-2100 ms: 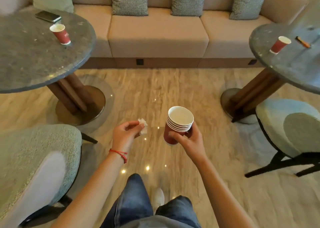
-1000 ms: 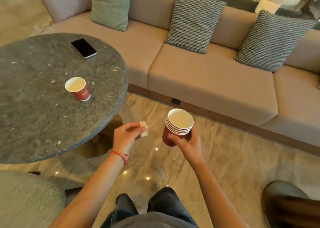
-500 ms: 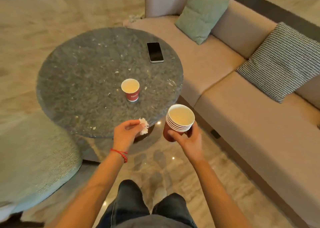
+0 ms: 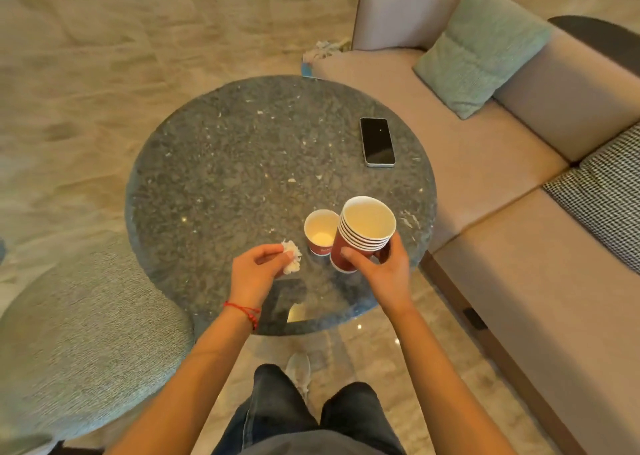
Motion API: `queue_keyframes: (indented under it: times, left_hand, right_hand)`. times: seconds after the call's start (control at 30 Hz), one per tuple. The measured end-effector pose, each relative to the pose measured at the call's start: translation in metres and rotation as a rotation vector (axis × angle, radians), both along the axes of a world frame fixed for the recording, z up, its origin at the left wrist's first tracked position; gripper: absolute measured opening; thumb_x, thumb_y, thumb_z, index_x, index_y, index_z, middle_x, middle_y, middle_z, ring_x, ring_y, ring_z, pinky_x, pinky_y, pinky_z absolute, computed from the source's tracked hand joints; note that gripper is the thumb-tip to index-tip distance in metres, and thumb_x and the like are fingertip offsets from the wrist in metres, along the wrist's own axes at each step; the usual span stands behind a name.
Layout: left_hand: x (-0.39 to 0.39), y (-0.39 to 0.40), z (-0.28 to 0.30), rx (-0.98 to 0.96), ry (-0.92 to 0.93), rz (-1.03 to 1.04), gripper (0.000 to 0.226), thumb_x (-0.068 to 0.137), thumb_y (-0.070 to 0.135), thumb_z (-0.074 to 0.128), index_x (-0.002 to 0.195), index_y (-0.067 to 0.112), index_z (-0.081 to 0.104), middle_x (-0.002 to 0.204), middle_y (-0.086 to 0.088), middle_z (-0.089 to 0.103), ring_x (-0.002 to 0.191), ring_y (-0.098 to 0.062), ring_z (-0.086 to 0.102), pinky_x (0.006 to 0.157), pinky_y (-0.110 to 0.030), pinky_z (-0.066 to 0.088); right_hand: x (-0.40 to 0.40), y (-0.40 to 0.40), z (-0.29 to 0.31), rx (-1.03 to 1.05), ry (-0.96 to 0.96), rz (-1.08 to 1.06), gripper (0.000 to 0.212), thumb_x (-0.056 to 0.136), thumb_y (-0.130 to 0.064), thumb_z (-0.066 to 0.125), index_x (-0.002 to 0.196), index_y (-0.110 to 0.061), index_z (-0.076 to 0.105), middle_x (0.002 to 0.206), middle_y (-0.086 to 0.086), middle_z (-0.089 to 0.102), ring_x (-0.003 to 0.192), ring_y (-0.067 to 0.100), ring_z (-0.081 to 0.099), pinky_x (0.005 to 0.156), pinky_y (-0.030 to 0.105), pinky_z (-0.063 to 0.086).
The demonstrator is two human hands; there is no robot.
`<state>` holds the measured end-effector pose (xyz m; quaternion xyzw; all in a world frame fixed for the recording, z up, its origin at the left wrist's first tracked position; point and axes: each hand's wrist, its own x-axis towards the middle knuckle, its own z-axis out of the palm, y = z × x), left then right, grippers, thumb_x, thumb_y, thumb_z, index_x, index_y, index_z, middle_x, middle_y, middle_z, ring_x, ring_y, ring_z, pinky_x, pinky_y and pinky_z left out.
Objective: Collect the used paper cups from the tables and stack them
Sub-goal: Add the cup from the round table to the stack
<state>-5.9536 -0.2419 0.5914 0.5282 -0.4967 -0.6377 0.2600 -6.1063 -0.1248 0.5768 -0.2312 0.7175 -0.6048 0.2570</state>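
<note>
Right hand (image 4: pixel 384 267) grips a stack of red paper cups (image 4: pixel 360 236) beside 1 cup (image 4: pixel 320 233) on the round table (image 4: pixel 221 177). Left hand (image 4: pixel 254 269) pinches a crumpled tissue (image 4: pixel 291 256)

The stack of cups (image 4: pixel 360 236) hides the right side of the single cup (image 4: pixel 320 232) behind it, and whether the two touch cannot be told. The logo on the single cup is too small to read. The right hand (image 4: pixel 381 271) covers the stack's lower right side. Right of the stack, the sofa (image 4: pixel 519 281) and houndstooth cushion (image 4: pixel 609 209) are cut by the frame edge. The crumpled tissue (image 4: pixel 292 256) is partly hidden in the left hand (image 4: pixel 254 274).
</note>
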Motion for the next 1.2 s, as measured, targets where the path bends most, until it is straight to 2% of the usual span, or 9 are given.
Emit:
queue_keyframes:
  times: [0.13,0.23,0.33,0.57,0.63,0.73,0.9,1.07,1.2]
  left_hand:
    - [-0.007,-0.024,-0.002,0.017,-0.013,0.011,0.017,0.078,0.000,0.068,0.094,0.003,0.065,0.075,0.000,0.064,0.052,0.008,0.060,0.051,-0.006,0.047]
    - [-0.010,-0.034,-0.005,0.048,-0.028,0.038,0.016,0.077,0.000,0.069,0.092,0.004,0.066,0.074,-0.001,0.064,0.051,0.007,0.060,0.051,-0.006,0.047]
    - [-0.010,-0.038,-0.009,0.065,-0.037,0.057,0.017,0.076,-0.001,0.069,0.092,0.002,0.065,0.072,-0.001,0.063,0.050,0.006,0.060,0.051,-0.007,0.047]
    - [-0.003,-0.039,-0.016,0.081,-0.098,0.111,0.013,0.075,0.004,0.072,0.084,0.012,0.069,0.073,0.003,0.066,0.060,-0.002,0.062,0.052,-0.007,0.048]
    - [-0.001,-0.039,-0.020,0.093,-0.102,0.128,0.015,0.075,0.005,0.072,0.081,0.017,0.067,0.076,0.002,0.066,0.067,-0.006,0.061,0.054,-0.008,0.049]
    - [0.001,-0.035,-0.024,0.112,-0.108,0.140,0.015,0.075,0.004,0.072,0.086,0.012,0.068,0.077,0.000,0.067,0.067,-0.007,0.062,0.056,-0.008,0.050]
    - [0.004,-0.029,-0.029,0.133,-0.125,0.169,0.013,0.076,0.001,0.070,0.084,0.010,0.066,0.072,-0.001,0.064,0.050,0.006,0.059,0.051,-0.007,0.048]
    - [0.003,-0.026,-0.031,0.131,-0.126,0.189,0.015,0.076,0.000,0.069,0.081,0.013,0.065,0.072,-0.001,0.064,0.050,0.007,0.059,0.049,-0.007,0.047]
    - [0.000,-0.026,-0.033,0.135,-0.132,0.202,0.014,0.076,0.001,0.070,0.081,0.012,0.066,0.072,0.000,0.064,0.050,0.006,0.060,0.050,-0.007,0.047]
  right_hand:
    - [-0.010,-0.028,-0.001,-0.012,-0.017,0.018,0.068,0.068,-0.014,0.083,0.126,-0.024,0.049,0.115,-0.017,0.060,0.111,0.001,0.057,0.091,0.020,0.050]
    - [-0.016,-0.045,-0.002,-0.001,0.004,0.038,0.062,0.068,-0.016,0.083,0.115,-0.039,0.049,0.111,-0.022,0.060,0.107,-0.004,0.056,0.088,0.016,0.050]
    - [-0.021,-0.057,-0.009,0.016,0.012,0.071,0.062,0.068,-0.016,0.083,0.114,-0.039,0.048,0.110,-0.023,0.058,0.107,-0.003,0.056,0.088,0.016,0.049]
    - [-0.021,-0.068,-0.027,0.101,-0.008,0.143,0.062,0.065,-0.022,0.085,0.108,-0.045,0.045,0.105,-0.031,0.053,0.096,-0.027,0.047,0.073,-0.003,0.040]
    - [-0.019,-0.068,-0.032,0.116,-0.010,0.170,0.061,0.066,-0.024,0.084,0.106,-0.049,0.044,0.102,-0.036,0.051,0.096,-0.029,0.045,0.071,-0.005,0.038]
    - [-0.014,-0.065,-0.038,0.110,-0.023,0.187,0.063,0.067,-0.022,0.083,0.106,-0.052,0.044,0.101,-0.042,0.052,0.098,-0.027,0.046,0.070,-0.005,0.039]
    - [-0.010,-0.060,-0.051,0.069,-0.082,0.225,0.067,0.069,-0.010,0.081,0.108,-0.052,0.046,0.109,-0.027,0.050,0.094,-0.024,0.049,0.057,-0.001,0.044]
    - [-0.011,-0.062,-0.061,0.118,-0.076,0.244,0.076,0.065,-0.011,0.083,0.114,-0.052,0.040,0.114,-0.025,0.047,0.096,-0.027,0.046,0.059,-0.003,0.042]
    - [-0.013,-0.067,-0.065,0.179,-0.082,0.246,0.075,0.064,-0.021,0.084,0.119,-0.043,0.039,0.111,-0.027,0.048,0.095,-0.027,0.045,0.064,-0.004,0.040]
